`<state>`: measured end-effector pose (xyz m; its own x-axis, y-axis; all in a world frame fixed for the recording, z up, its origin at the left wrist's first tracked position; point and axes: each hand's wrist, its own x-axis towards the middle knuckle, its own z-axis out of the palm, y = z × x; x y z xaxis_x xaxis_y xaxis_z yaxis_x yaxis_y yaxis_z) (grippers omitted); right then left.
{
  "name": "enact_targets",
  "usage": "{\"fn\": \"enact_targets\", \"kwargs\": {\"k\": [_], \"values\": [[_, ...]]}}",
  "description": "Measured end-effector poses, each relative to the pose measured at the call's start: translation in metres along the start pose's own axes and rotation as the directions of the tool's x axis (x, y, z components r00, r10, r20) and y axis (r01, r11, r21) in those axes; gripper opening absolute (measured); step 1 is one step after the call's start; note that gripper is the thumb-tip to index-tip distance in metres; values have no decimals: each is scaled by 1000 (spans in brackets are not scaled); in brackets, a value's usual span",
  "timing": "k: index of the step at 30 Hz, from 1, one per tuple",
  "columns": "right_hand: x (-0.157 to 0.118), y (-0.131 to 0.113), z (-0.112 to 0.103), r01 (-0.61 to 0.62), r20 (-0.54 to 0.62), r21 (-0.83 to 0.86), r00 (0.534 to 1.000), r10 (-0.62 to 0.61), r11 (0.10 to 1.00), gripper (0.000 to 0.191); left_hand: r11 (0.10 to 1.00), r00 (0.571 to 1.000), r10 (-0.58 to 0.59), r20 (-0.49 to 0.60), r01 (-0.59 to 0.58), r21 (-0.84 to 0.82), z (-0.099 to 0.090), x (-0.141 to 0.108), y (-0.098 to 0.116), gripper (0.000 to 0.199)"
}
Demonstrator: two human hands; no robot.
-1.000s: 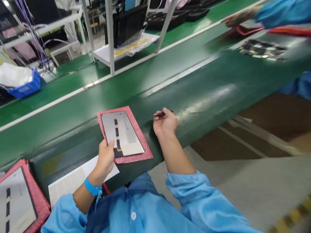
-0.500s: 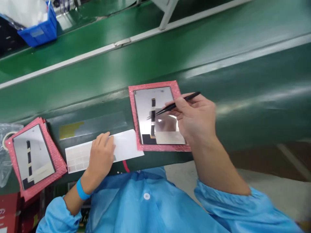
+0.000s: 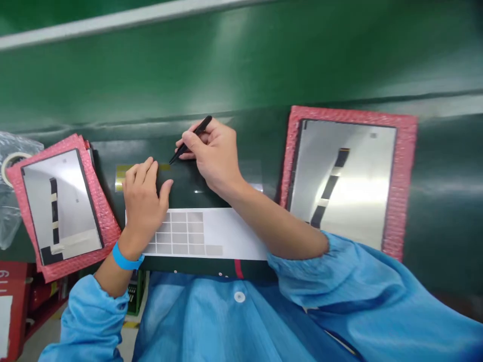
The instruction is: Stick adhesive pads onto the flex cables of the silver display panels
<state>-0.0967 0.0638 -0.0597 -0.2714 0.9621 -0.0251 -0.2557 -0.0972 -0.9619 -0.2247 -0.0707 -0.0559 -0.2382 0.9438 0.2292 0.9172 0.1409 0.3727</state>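
Observation:
Black tweezers [image 3: 189, 142] are pinched in my right hand [image 3: 217, 153], their tips pointing down-left at a yellow strip [image 3: 165, 167] on a clear film. Whether the tips touch it I cannot tell. My left hand [image 3: 145, 201] lies flat with fingers stretched, partly over the yellow strip and over the left part of a white sheet of grey rectangular stickers [image 3: 241, 234]. To the right, a display panel [image 3: 354, 196] with a dark flat cable [image 3: 330, 186] rests on pink bubble wrap [image 3: 402, 186]; my right forearm and sleeve hide its lower left corner.
At the left, another display panel [image 3: 77, 201] lies on stacked pink bubble wrap [image 3: 103, 216]. Beside it are a tape roll [image 3: 7, 168] and clear plastic [image 3: 9, 216]. A red box [image 3: 13, 281] stands below the green table's [image 3: 188, 75] edge.
My right hand has moved left with the tweezers, from the near panel to the yellow strip. My left hand has shifted up toward that strip. The view has turned, so the panel appears farther right.

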Motion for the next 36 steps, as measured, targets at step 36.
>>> {"fn": "enact_targets", "kwargs": {"k": [36], "values": [[17, -4, 6, -55, 50, -175, 997, 65, 983, 30, 1000, 1000, -2, 31, 2, -18, -4, 4, 8, 43]]}}
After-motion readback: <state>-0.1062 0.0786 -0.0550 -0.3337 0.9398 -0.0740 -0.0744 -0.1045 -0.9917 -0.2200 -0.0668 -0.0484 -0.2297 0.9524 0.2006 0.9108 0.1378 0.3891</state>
